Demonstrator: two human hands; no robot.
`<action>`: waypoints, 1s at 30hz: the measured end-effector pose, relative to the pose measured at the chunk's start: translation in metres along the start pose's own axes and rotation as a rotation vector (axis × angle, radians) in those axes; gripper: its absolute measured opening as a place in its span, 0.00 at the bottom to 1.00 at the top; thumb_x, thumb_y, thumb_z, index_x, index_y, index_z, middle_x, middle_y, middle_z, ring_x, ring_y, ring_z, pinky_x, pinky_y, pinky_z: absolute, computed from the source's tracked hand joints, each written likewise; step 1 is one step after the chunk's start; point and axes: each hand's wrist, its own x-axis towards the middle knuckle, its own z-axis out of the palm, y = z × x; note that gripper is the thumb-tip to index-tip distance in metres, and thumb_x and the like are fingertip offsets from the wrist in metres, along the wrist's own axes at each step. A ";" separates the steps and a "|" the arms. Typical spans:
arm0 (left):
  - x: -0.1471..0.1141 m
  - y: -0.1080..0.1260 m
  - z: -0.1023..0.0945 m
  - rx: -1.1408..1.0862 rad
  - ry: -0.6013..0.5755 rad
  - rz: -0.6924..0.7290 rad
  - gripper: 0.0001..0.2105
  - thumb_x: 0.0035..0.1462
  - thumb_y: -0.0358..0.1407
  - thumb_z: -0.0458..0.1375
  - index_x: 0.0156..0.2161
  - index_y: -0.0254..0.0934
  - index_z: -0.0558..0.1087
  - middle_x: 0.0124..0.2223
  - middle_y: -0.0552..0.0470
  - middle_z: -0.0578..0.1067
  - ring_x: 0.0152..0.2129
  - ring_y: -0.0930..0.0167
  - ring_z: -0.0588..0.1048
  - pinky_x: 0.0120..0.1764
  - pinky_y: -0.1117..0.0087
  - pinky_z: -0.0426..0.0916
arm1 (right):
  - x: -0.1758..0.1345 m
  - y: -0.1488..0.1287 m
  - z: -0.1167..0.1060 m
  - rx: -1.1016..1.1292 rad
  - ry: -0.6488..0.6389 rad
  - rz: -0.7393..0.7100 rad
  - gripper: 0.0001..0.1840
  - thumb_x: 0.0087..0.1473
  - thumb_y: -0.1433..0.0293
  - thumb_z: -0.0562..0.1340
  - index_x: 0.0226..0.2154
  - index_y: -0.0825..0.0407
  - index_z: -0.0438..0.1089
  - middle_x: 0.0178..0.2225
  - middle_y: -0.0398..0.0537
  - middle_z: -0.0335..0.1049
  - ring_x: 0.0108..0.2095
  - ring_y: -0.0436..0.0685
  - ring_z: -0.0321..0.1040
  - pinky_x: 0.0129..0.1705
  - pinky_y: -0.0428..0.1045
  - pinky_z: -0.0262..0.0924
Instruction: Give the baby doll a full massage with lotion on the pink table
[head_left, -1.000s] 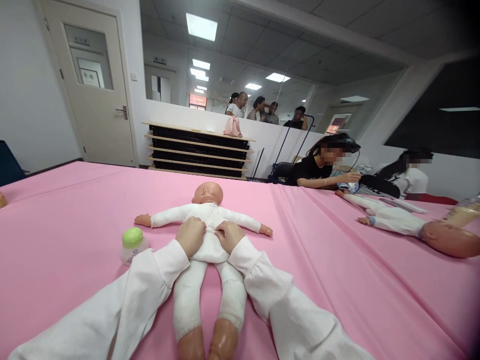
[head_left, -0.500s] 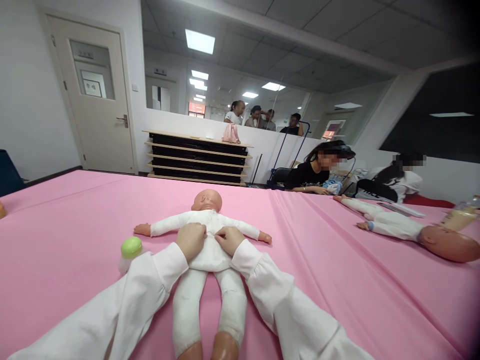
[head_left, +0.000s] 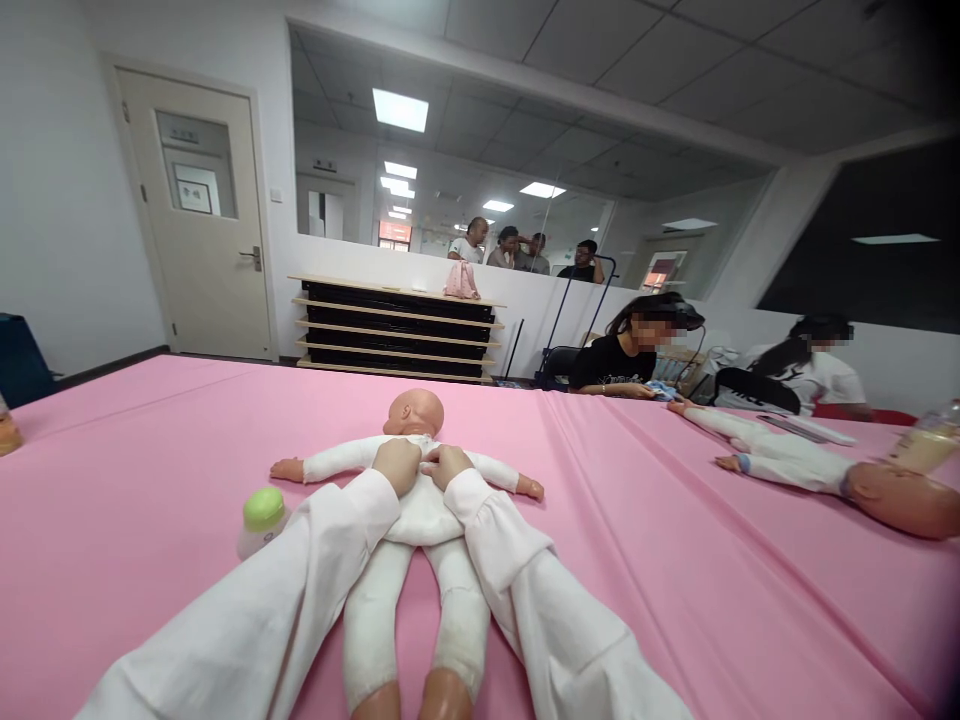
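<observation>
A baby doll (head_left: 420,525) with a white cloth body lies stretched out on the pink table cover, arms spread. Its bald head is turned to the left at the far end. My left hand (head_left: 397,464) rests on the doll's upper torso, fingers curled and closed. Beside it, my right hand (head_left: 448,467) is closed too, its fingertips pinched at the middle of the torso just below the neck. The two hands almost meet there; whatever the fingers pinch is hidden. To the left of my left sleeve stands a small bottle with a green cap (head_left: 264,511).
A second doll (head_left: 795,455) lies at the right, near a clear bottle (head_left: 930,435) of yellowish liquid. Folds run across the pink cover (head_left: 637,540). Beyond the table a person (head_left: 619,350) in black sits handling something blue and white, with another seated person farther right.
Both my hands have slid up the doll's torso toward its neck and drawn closer together. The doll stays where it lay; the view has tilted slightly up.
</observation>
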 end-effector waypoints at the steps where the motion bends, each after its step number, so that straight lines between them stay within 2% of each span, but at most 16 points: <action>1: 0.000 0.000 0.002 0.003 0.000 -0.004 0.11 0.51 0.28 0.49 0.32 0.30 0.75 0.34 0.39 0.75 0.35 0.60 0.74 0.35 0.65 0.66 | 0.000 0.000 0.002 0.002 0.009 0.003 0.13 0.44 0.69 0.64 0.37 0.49 0.74 0.40 0.47 0.73 0.43 0.57 0.68 0.45 0.47 0.60; 11: -0.002 -0.005 0.012 -0.021 0.045 -0.025 0.10 0.48 0.27 0.50 0.32 0.31 0.74 0.34 0.40 0.75 0.35 0.59 0.73 0.35 0.63 0.65 | -0.001 0.002 0.005 0.094 0.020 0.003 0.13 0.46 0.71 0.64 0.38 0.53 0.74 0.40 0.49 0.73 0.43 0.57 0.68 0.46 0.47 0.59; 14: -0.007 -0.008 0.009 -0.055 0.059 -0.023 0.11 0.51 0.29 0.50 0.34 0.33 0.74 0.35 0.42 0.75 0.35 0.61 0.73 0.36 0.64 0.64 | -0.012 -0.003 0.001 0.064 0.026 -0.063 0.14 0.49 0.71 0.61 0.41 0.53 0.73 0.42 0.50 0.72 0.45 0.58 0.66 0.48 0.47 0.57; 17: -0.019 -0.008 -0.001 -0.099 0.101 -0.011 0.11 0.53 0.32 0.51 0.39 0.36 0.73 0.41 0.45 0.73 0.38 0.64 0.71 0.37 0.66 0.64 | -0.031 -0.006 -0.005 -0.040 0.067 -0.145 0.15 0.52 0.70 0.58 0.43 0.53 0.71 0.44 0.52 0.69 0.46 0.59 0.64 0.49 0.49 0.56; 20: -0.031 -0.003 -0.006 -0.104 0.137 0.000 0.11 0.52 0.32 0.52 0.40 0.35 0.73 0.42 0.44 0.71 0.40 0.63 0.69 0.37 0.67 0.64 | -0.047 -0.004 -0.007 -0.084 0.095 -0.176 0.14 0.53 0.69 0.58 0.43 0.51 0.71 0.42 0.50 0.69 0.45 0.58 0.63 0.47 0.50 0.57; 25: -0.036 0.001 -0.002 -0.120 0.077 -0.036 0.11 0.53 0.27 0.49 0.34 0.31 0.75 0.38 0.40 0.73 0.37 0.62 0.70 0.36 0.66 0.63 | -0.053 -0.001 -0.006 -0.030 0.069 -0.181 0.14 0.54 0.69 0.57 0.43 0.54 0.71 0.42 0.49 0.69 0.45 0.56 0.64 0.48 0.48 0.56; 30: -0.038 -0.009 -0.017 -0.213 -0.017 -0.021 0.09 0.50 0.32 0.55 0.36 0.37 0.75 0.38 0.48 0.76 0.36 0.65 0.72 0.37 0.68 0.63 | -0.062 -0.011 -0.023 -0.040 0.002 -0.189 0.11 0.51 0.69 0.59 0.38 0.51 0.74 0.40 0.48 0.71 0.41 0.56 0.67 0.44 0.49 0.59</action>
